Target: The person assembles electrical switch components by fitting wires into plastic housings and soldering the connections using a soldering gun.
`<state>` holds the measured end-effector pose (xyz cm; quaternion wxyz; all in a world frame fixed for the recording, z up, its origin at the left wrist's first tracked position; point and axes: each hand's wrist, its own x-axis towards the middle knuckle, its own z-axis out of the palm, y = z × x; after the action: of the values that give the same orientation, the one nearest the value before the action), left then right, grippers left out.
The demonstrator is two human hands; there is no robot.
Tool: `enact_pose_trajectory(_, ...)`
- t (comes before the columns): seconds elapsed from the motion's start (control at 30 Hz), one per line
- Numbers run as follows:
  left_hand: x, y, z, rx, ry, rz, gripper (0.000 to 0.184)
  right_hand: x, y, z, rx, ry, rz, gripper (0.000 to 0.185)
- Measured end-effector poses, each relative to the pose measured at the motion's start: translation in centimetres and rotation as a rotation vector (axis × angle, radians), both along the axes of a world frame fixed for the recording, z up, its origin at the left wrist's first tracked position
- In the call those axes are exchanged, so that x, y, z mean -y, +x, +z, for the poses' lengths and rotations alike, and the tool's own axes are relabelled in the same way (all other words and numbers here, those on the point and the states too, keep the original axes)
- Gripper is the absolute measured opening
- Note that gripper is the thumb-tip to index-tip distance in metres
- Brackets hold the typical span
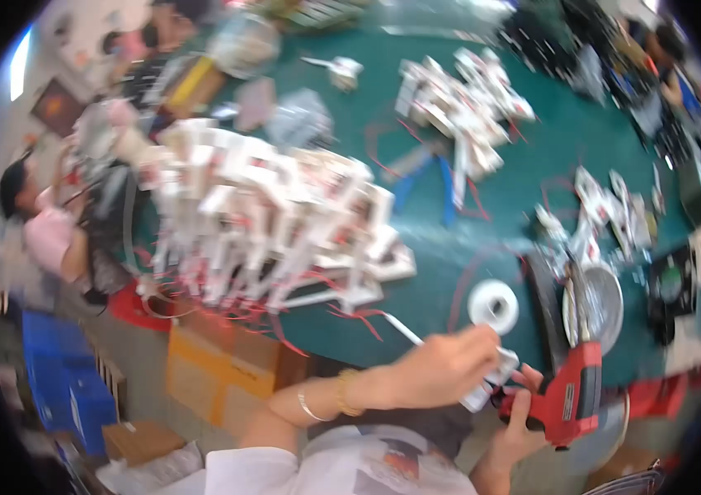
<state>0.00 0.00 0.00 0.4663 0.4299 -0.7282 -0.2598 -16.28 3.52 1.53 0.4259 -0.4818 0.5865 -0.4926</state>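
My left hand (449, 363), with bracelets at the wrist, is closed with its fingers pinched around a small white plastic part (505, 363). A thin white strip shows just behind that hand. Wrapped in my right hand (519, 429) is a red and black power tool (569, 396), drill-shaped, its dark nose toward the white part. Blur hides whether the nose touches the part. Beyond my hands a white spool (493, 307) lies on the green table (416, 318).
Many white plastic assemblies with red wires (268, 214) are heaped at left. Another white pile (458, 103) lies farther back, near blue-handled pliers (425, 181). A white bowl (606, 305) stands at right. A cardboard box (218, 371) sits below the table edge. Another person (49, 235) is at left.
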Motion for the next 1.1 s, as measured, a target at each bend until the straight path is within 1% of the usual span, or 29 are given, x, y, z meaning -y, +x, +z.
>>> enact_pose_trajectory(0.03,0.1,-1.2,-1.2,-0.038,0.03,0.002,0.012,0.7,-0.3,-0.9,-0.019,0.031,-0.027,0.032)
enact_pose_trajectory(0.07,0.3,-2.4,-2.3,-0.057,0.044,0.012,0.012,1.8,-1.0,-2.5,-0.153,-0.192,0.019,0.03)
enact_pose_trajectory(0.1,0.3,2.4,1.2,0.012,-0.062,0.008,0.013,2.2,4.1,-0.8,-0.061,-0.319,0.014,0.031)
enact_pose_trajectory(0.13,0.0,1.8,1.1,-0.071,-0.077,-0.015,0.014,2.0,3.8,-0.5,-0.049,-0.305,0.021,0.032)
enact_pose_trajectory(0.27,-1.5,1.1,0.9,-0.163,-0.046,0.033,0.015,1.3,4.3,-0.1,0.047,-0.275,0.024,0.035)
enact_pose_trajectory(0.37,-1.6,0.6,0.9,-0.132,-0.1,0.076,0.014,1.3,4.3,-0.1,0.04,-0.247,-0.011,0.036)
enact_pose_trajectory(0.4,-1.6,0.5,0.8,-0.085,-0.144,0.1,0.014,1.3,4.3,0.0,0.036,-0.244,-0.015,0.036)
enact_pose_trajectory(0.47,-1.4,0.3,0.8,-0.042,-0.179,0.117,0.014,1.4,4.3,0.4,0.132,-0.216,-0.008,0.038)
enact_pose_trajectory(0.53,-1.1,0.3,0.9,0.004,-0.332,0.161,0.012,1.8,4.6,0.6,0.175,-0.228,-0.017,0.04)
enact_pose_trajectory(0.57,-1.0,0.4,1.0,-0.006,-0.313,0.14,0.012,1.9,4.6,0.6,0.219,-0.246,-0.022,0.041)
enact_pose_trajectory(0.63,-1.0,0.9,1.4,0.068,-0.294,0.101,0.012,2.1,4.7,0.2,0.204,-0.172,-0.036,0.044)
enact_pose_trajectory(0.67,-0.9,1.1,1.7,0.013,-0.256,0.077,0.011,2.1,5.2,0.7,0.19,-0.212,-0.04,0.045)
enact_pose_trajectory(0.7,-0.7,1.2,2.0,-0.059,-0.213,0.038,0.009,2.0,5.4,1.1,0.17,-0.197,-0.046,0.047)
enact_pose_trajectory(0.73,-0.5,1.2,2.4,-0.089,-0.216,0.054,0.012,2.0,5.2,1.1,0.134,-0.208,-0.014,0.049)
enact_pose_trajectory(0.77,-0.6,1.2,2.5,-0.116,-0.218,0.072,0.015,2.1,5.1,1.5,0.168,-0.144,0.014,0.05)
enact_pose_trajectory(0.8,-0.9,0.8,1.7,-0.14,-0.214,0.097,0.017,2.1,4.9,2.1,0.132,-0.142,0.053,0.051)
enact_pose_trajectory(0.83,-1.0,0.6,1.1,-0.148,-0.217,0.131,0.02,2.2,4.1,1.0,0.124,-0.191,0.136,0.053)
enact_pose_trajectory(0.87,-1.1,0.3,0.6,-0.176,-0.211,0.121,0.021,2.1,4.1,1.2,0.18,-0.159,0.123,0.054)
enact_pose_trajectory(0.9,-1.3,0.1,0.4,-0.201,-0.208,0.127,0.023,2.1,3.9,2.6,0.105,-0.158,0.203,0.03)
enact_pose_trajectory(1.0,-1.6,0.2,0.4,-0.134,-0.215,0.088,0.023,2.1,3.8,2.7,0.123,-0.153,0.199,0.03)
enact_pose_trajectory(1.07,-1.6,0.3,0.6,-0.1,-0.243,0.079,0.023,2.1,3.8,2.3,0.231,-0.181,0.175,0.027)
enact_pose_trajectory(1.1,-1.7,0.2,0.7,-0.078,-0.231,0.062,0.023,2.1,3.7,2.3,0.232,-0.179,0.17,0.027)
